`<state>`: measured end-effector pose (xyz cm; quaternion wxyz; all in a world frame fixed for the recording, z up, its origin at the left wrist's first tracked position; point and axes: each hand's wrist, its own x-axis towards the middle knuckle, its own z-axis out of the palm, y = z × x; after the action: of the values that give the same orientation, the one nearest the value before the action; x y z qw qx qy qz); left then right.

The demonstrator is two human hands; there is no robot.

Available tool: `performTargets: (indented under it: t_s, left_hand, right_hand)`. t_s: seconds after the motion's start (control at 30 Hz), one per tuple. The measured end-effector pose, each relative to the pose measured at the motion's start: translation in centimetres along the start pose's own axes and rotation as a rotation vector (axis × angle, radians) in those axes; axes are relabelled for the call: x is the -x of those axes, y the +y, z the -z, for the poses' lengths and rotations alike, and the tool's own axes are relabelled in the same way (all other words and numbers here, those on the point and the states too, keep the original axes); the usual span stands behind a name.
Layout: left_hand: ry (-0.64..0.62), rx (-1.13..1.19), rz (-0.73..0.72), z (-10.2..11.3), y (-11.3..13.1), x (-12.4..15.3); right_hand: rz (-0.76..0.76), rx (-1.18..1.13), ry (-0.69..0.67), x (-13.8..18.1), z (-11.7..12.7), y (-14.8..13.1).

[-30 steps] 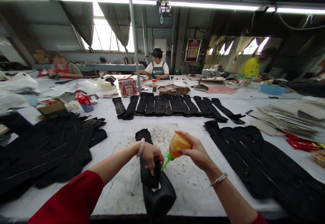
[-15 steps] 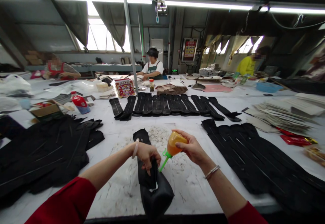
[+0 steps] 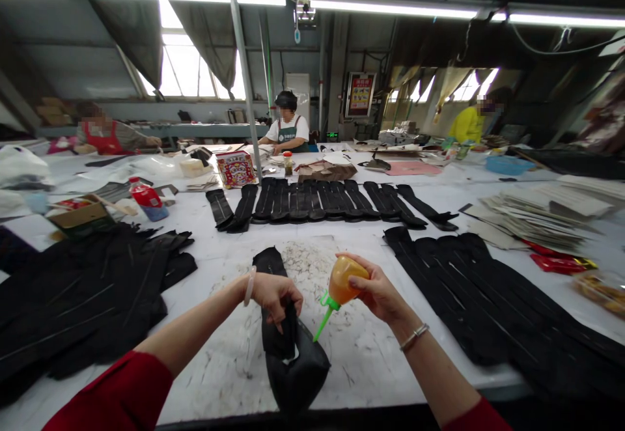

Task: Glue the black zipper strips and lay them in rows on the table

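Note:
A black leather-like piece (image 3: pixel 299 374), possibly a boot upper, lies lengthwise in front of me, its near end bulging. My left hand (image 3: pixel 277 295) is closed on a folded-back edge of it; a small white patch shows beneath the fold. In my right hand (image 3: pixel 378 288) is a squeeze bottle (image 3: pixel 346 280) of amber liquid, tipped with its green nozzle (image 3: pixel 323 324) pointing down. The nozzle tip is at or just above the right side of the black piece; whether they touch I cannot tell.
Black pieces lie in a row (image 3: pixel 317 202) at the back, with a pile (image 3: pixel 92 294) on the left and another stack (image 3: pixel 478 294) on the right. Farther off are a red-labelled bottle (image 3: pixel 148 198), grey sheets (image 3: pixel 532 213) and several co-workers across the tables.
The bottle has shifted slightly right relative to the black piece, and its nozzle tip has moved from beside my left fingers to the piece's right side. My left hand keeps its grip.

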<state>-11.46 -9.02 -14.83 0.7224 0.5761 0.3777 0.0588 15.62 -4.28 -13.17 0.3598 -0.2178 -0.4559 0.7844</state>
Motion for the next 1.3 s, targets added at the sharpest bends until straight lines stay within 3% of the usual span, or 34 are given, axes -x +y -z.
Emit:
performTargets:
  t_s: [0.77, 1.03, 1.3]
  left_hand:
    - [0.123, 0.052, -0.078, 0.1, 0.0, 2.2]
    - [0.195, 0.162, -0.111, -0.1, 0.2, 1.9]
    - [0.269, 0.229, -0.181, 0.1, 1.0, 1.3]
  right_hand:
    - [0.04, -0.205, 0.027, 2.0, 1.9, 1.9]
    - [0.05, -0.33, 0.152, 3.0, 1.9, 2.6]
    - [0.191, -0.385, 0.282, 3.4, 2.9, 1.6]
